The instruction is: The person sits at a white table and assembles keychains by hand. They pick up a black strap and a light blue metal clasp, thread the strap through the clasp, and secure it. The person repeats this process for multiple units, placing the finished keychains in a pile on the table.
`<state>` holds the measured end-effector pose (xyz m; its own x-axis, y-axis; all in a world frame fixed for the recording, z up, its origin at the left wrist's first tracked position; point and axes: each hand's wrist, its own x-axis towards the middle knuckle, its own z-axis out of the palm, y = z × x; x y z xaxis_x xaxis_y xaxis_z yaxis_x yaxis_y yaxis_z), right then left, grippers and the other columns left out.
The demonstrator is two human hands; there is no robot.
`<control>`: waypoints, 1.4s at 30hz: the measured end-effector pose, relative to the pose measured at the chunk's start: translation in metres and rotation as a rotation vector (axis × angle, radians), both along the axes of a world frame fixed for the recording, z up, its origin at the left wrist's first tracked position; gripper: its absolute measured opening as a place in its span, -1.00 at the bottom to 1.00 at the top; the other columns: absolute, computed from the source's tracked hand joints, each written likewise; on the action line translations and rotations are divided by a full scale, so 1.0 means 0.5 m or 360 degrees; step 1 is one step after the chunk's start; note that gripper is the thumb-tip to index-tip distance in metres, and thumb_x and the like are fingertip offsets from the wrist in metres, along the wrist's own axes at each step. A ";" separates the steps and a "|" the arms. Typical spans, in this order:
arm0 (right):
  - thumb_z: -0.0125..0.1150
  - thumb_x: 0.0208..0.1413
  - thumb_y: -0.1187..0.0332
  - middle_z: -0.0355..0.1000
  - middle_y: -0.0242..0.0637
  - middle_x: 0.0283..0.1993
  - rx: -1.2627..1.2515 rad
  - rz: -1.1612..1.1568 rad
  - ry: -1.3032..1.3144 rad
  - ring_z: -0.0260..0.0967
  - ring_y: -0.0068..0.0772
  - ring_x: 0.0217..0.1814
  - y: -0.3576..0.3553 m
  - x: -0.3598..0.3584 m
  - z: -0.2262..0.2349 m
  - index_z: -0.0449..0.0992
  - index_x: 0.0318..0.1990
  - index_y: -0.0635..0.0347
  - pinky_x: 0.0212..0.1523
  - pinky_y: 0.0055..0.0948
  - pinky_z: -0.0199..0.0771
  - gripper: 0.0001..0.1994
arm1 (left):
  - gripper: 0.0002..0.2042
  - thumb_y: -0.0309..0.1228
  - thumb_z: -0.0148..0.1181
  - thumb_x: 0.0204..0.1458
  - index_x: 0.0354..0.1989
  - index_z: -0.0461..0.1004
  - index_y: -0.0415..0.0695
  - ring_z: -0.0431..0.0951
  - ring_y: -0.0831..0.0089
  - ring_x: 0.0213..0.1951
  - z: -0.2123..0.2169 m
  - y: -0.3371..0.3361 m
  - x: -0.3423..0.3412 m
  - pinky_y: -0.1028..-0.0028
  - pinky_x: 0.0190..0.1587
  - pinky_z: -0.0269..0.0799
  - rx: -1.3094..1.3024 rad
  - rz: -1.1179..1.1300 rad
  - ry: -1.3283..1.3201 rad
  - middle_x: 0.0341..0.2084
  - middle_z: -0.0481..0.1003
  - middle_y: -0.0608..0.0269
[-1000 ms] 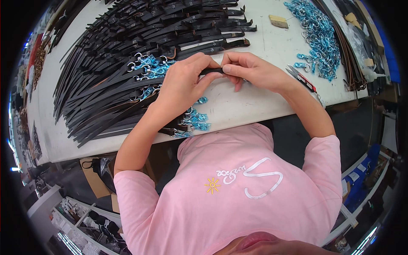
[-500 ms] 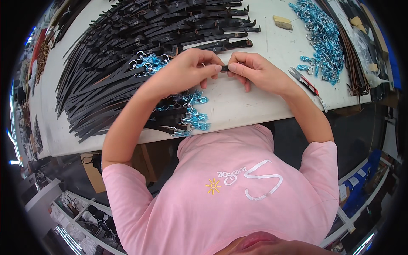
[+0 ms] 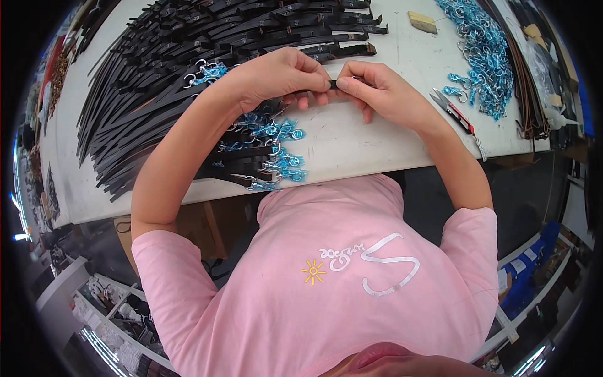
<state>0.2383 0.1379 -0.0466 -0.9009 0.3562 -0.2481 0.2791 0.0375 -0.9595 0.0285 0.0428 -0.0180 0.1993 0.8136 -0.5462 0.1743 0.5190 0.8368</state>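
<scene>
Between my hands, above the pale table [image 3: 358, 147], is a short stretch of black strap [image 3: 333, 85]. My left hand [image 3: 289, 78] pinches it from the left, and my right hand [image 3: 370, 91] pinches it just to the right. Most of the strap is hidden behind my fingers. Below my left hand lie finished-looking black straps with silver rings and blue-wrapped snap hooks [image 3: 282, 131] at their ends. A large pile of black straps [image 3: 144, 107] spreads to the left and behind my left hand.
At the right lies a heap of blue-wrapped metal snap hooks [image 3: 483, 60]. Red-handled thread snips [image 3: 453, 112] lie near my right forearm. A small tan block [image 3: 422, 22] sits at the back. Brown straps [image 3: 531, 107] hang at the right table edge.
Both hands have moved slightly up and stay close together on the black strap. My left elbow has swung outward to the left. The view has shifted a little.
</scene>
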 end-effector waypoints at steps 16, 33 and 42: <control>0.04 0.33 0.21 0.34 -0.43 -0.50 -0.0034 0.0019 -0.0014 0.30 -0.65 -0.54 0.006 -0.002 -0.002 0.47 -0.30 0.27 -0.55 -0.58 0.40 -0.71 | -0.85 -0.31 0.20 0.09 -0.35 0.57 -0.13 0.29 0.73 -0.65 -0.016 -0.004 0.009 0.68 -0.59 0.11 0.0148 -0.0011 0.0134 -0.56 0.54 0.40; 0.04 0.34 0.22 0.33 -0.42 -0.49 -0.0099 0.0034 -0.0001 0.30 -0.65 -0.51 0.009 -0.002 0.000 0.46 -0.31 0.26 -0.53 -0.59 0.43 -0.72 | -0.89 -0.39 0.23 0.07 -0.33 0.56 -0.15 0.32 0.74 -0.64 0.002 -0.003 0.012 0.68 -0.58 0.11 0.0036 0.0066 0.0041 -0.55 0.51 0.43; 0.04 0.34 0.22 0.33 -0.43 -0.49 -0.0115 0.0031 -0.0035 0.29 -0.66 -0.49 0.008 -0.002 0.005 0.46 -0.30 0.25 -0.52 -0.59 0.43 -0.72 | -0.90 -0.39 0.21 0.08 -0.33 0.56 -0.14 0.33 0.73 -0.64 -0.005 -0.001 0.009 0.69 -0.58 0.11 0.0037 0.0020 0.0046 -0.54 0.52 0.40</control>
<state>0.2371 0.1418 -0.0443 -0.9016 0.3190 -0.2922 0.2998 -0.0263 -0.9536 0.0328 0.0423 -0.0202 0.1730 0.8286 -0.5325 0.1923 0.5019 0.8433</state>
